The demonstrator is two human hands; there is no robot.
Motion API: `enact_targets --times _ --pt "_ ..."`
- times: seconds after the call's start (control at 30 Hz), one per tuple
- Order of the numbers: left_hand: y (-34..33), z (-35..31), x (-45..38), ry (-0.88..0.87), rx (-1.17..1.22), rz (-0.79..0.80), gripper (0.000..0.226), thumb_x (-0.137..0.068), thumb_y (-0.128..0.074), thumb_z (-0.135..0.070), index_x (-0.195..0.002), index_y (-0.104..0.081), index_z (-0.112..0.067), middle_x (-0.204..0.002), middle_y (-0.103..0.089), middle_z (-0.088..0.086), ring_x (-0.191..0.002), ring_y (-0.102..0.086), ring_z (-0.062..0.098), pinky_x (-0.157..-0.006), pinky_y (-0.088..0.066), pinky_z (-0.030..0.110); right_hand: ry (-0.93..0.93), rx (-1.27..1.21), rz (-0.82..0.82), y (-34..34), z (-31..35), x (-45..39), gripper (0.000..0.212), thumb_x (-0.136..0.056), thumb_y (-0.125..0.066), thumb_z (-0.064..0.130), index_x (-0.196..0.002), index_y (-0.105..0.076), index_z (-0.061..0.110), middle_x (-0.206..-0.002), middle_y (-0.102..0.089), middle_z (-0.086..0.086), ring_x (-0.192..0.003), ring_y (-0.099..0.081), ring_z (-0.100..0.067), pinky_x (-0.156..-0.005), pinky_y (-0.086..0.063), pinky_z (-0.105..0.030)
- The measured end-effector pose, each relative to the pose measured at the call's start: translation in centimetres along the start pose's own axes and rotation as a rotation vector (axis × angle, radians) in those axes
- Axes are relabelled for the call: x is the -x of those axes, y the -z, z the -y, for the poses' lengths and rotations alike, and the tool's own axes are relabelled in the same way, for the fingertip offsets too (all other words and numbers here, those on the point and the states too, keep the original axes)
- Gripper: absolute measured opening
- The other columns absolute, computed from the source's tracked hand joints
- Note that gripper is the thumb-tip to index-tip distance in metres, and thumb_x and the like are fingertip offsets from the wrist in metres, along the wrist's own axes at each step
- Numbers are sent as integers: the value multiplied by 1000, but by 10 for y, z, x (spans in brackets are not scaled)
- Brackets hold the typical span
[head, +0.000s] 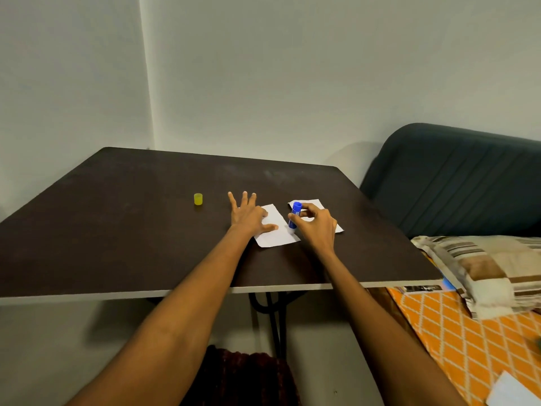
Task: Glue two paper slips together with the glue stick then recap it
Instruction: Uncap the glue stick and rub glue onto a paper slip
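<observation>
Two white paper slips lie on a dark table (123, 218). My left hand (248, 214) presses flat on the left edge of the nearer slip (278, 230), fingers spread. My right hand (317, 225) grips a blue glue stick (294, 215) upright, its lower tip touching the nearer slip's right side. The second slip (311, 205) lies just behind, partly hidden by my right hand. A yellow cap (198, 199) stands alone on the table, to the left of my left hand.
A dark green sofa back (456, 183) stands to the right of the table. A striped pillow (491, 268) and an orange patterned cloth (456, 332) lie at lower right, with a white sheet (509, 391) on the cloth. Walls close the back and left.
</observation>
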State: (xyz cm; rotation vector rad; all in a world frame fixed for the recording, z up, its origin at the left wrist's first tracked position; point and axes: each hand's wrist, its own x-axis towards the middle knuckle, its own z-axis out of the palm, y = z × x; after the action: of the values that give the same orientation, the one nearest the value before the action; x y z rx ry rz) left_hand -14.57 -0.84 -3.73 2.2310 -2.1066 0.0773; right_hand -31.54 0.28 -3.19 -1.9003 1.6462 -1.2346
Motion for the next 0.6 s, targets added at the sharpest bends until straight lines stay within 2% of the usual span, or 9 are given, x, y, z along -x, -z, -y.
enact_targets --times 0.17,0.5,0.6 --pt "2 -3 2 6 -8 18 63 -81 -43 -70 -132 -50 -34 -159 -10 11 -146 0 34 -107 11 67 16 -12 -10 15 -6 11 38 -81 -70 36 -111 -68 13 -103 -72 -7 -100 -61 -17 -100 -44 -44" --pt "8 -6 10 -7 -52 51 62 -85 -40 -67 -134 -49 -31 -159 -9 11 -146 -1 35 -108 8 67 13 -10 27 26 -7 15 34 -82 -70 32 -110 -68 12 -98 -70 -7 -100 -61 -21 -99 -45 -50" --pt "8 -7 11 -12 -44 36 60 -86 -41 -65 -131 -52 -28 -158 -12 11 -146 -3 34 -108 8 67 -10 -162 4 29 -5 15 30 -82 -71 25 -107 -67 9 -87 -68 -4 -87 -63 -19 -89 -53 -40"
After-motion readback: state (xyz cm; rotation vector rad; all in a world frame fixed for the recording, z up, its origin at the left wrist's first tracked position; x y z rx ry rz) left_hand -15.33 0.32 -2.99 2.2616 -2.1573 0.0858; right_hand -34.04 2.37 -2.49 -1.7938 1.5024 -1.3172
